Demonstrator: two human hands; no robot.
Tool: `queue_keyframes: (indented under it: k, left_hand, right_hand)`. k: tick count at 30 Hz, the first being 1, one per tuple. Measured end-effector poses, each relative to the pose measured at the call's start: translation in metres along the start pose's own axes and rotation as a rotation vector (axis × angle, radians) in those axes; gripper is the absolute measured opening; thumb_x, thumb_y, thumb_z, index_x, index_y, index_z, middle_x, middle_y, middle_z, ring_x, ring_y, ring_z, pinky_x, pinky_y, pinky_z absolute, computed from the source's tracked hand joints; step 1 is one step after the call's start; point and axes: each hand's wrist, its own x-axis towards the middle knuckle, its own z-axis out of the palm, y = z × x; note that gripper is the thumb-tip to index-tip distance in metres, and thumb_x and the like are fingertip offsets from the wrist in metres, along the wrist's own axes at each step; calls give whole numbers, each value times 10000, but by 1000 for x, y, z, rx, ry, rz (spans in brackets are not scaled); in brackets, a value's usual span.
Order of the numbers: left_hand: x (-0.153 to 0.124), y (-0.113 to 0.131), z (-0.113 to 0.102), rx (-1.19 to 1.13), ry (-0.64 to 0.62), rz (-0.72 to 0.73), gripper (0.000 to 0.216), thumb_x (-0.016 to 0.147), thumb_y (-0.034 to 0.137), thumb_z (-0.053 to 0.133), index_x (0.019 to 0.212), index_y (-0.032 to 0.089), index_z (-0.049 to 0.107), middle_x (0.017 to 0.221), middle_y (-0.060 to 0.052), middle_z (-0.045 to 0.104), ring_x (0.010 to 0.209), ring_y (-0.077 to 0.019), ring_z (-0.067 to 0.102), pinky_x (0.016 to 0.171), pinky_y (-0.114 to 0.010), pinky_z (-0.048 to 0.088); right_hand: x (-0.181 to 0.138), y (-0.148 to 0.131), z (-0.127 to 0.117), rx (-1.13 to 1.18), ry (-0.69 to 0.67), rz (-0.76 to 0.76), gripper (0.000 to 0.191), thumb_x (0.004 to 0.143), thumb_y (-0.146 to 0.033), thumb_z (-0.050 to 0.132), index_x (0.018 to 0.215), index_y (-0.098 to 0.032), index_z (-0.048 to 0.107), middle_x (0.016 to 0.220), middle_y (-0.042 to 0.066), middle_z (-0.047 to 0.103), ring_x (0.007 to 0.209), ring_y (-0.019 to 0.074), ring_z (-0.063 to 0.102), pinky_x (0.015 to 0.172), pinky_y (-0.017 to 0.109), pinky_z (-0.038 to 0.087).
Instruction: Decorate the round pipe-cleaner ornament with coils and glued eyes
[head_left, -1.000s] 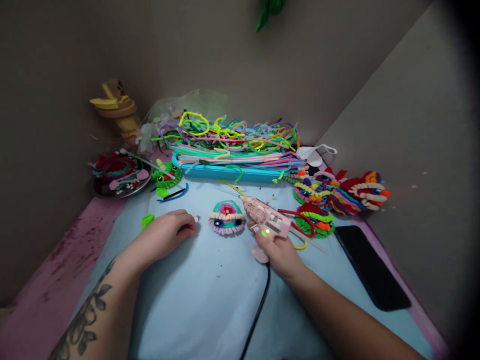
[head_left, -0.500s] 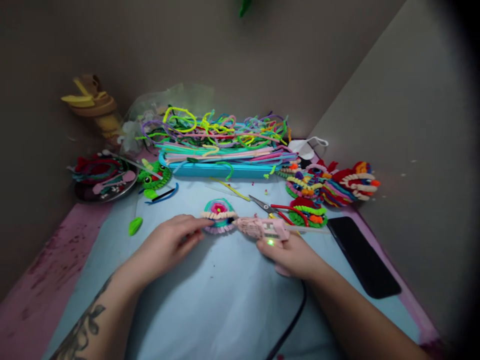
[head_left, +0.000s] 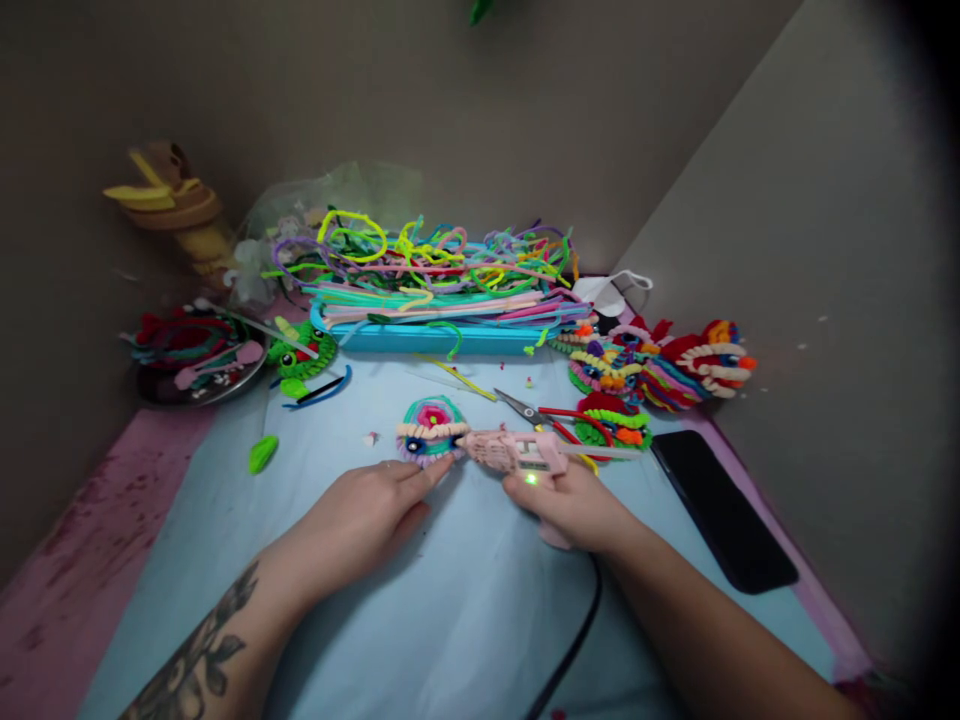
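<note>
A round pipe-cleaner craft [head_left: 433, 414] lies on the blue cloth, with a teal and pink top, a cream fuzzy band and a dark eye at its left. My left hand [head_left: 384, 503] reaches to its lower edge, the index finger stretched out against the lilac rim. Nothing shows in that hand. Wrapped round the handle of a pink hot glue gun [head_left: 517, 452] is my right hand [head_left: 574, 500]. The gun's green light is on and a clear glue stick juts from its back. Its nozzle points left, at the craft's right side; whether it touches is too small to tell.
Behind is a blue tray [head_left: 450, 341] heaped with pipe cleaners. Scissors [head_left: 529, 412] and red-handled pliers lie right of the craft, near finished crafts [head_left: 611, 428] and a black phone [head_left: 724, 510]. A metal bowl [head_left: 225, 385] and a green frog-like craft [head_left: 304, 348] stand left.
My left hand has dropped from the craft's left side to its lower edge, its finger now further right. The left eye and a small pale scrap have come into view. The gun stays at the craft.
</note>
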Motion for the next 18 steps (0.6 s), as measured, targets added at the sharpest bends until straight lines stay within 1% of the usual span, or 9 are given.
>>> queue_keyframes:
  k: [2, 3, 5, 6, 8, 10, 12, 16, 18]
  left_hand:
    - [0, 0, 1, 4, -8, -11, 542, 902, 175, 410, 1436, 245, 345, 1165, -86, 675, 1006, -238, 658, 832, -365, 537]
    - [0, 0, 2, 6, -7, -13, 543, 904, 178, 407, 1439, 242, 339, 1186, -89, 667, 1018, -241, 656, 841, -373, 536]
    - [0, -1, 4, 5, -2, -9, 549, 908, 182, 401, 1448, 240, 319, 1235, -94, 642, 1048, -244, 646, 862, -384, 531]
    - [1, -1, 4, 1, -2, -6, 552, 910, 184, 399, 1452, 238, 310, 1252, -95, 632, 1060, -244, 642, 870, -387, 528]
    - [1, -1, 5, -8, -9, -10, 552, 914, 186, 394, 1456, 232, 302, 1269, -95, 622, 1076, -244, 635, 880, -387, 524]
    - [2, -1, 5, -16, -18, -21, 550, 916, 190, 394, 1457, 226, 302, 1276, -98, 617, 1078, -246, 635, 878, -384, 526]
    - [3, 0, 5, -25, -20, -29, 555, 913, 194, 399, 1459, 221, 299, 1290, -103, 607, 1087, -251, 630, 878, -387, 526]
    - [4, 1, 3, -41, -35, -40, 559, 913, 193, 389, 1463, 217, 287, 1297, -108, 601, 1092, -255, 627, 879, -402, 526]
    - [5, 1, 3, -41, -45, -46, 561, 914, 189, 381, 1465, 211, 281, 1298, -113, 600, 1094, -258, 625, 879, -412, 525]
  right_hand:
    - [0, 0, 0, -12, 7, 4, 413, 750, -273, 599, 1155, -267, 680, 1227, 16, 649, 1183, 289, 571, 1008, 429, 456]
    - [-1, 0, 0, -26, 14, 28, 414, 747, -273, 601, 1154, -260, 680, 1189, 22, 672, 1140, 285, 599, 968, 412, 486]
    - [-2, -2, -1, -66, 14, 100, 412, 747, -272, 599, 1149, -234, 681, 1041, 34, 726, 981, 263, 664, 826, 362, 548]
    - [-2, -4, -1, -84, 8, 133, 410, 750, -270, 595, 1148, -220, 680, 943, 32, 740, 881, 243, 680, 742, 328, 558]
    - [-3, -6, -1, -104, -3, 178, 409, 756, -267, 582, 1148, -199, 675, 755, 12, 720, 693, 193, 661, 594, 265, 529]
    - [-3, -7, -1, -104, -8, 201, 411, 758, -270, 569, 1149, -194, 669, 648, -9, 676, 571, 159, 609, 498, 232, 477]
    - [-3, -7, -1, -98, 2, 196, 408, 749, -269, 571, 1138, -199, 672, 640, -13, 665, 548, 152, 589, 478, 227, 458]
    - [-2, -8, 0, -98, 52, 119, 384, 727, -243, 592, 1096, -220, 693, 810, 14, 714, 729, 188, 642, 620, 260, 509]
    - [-2, -10, 0, -94, 57, 123, 375, 731, -238, 580, 1088, -215, 695, 833, 21, 720, 752, 194, 644, 641, 269, 514]
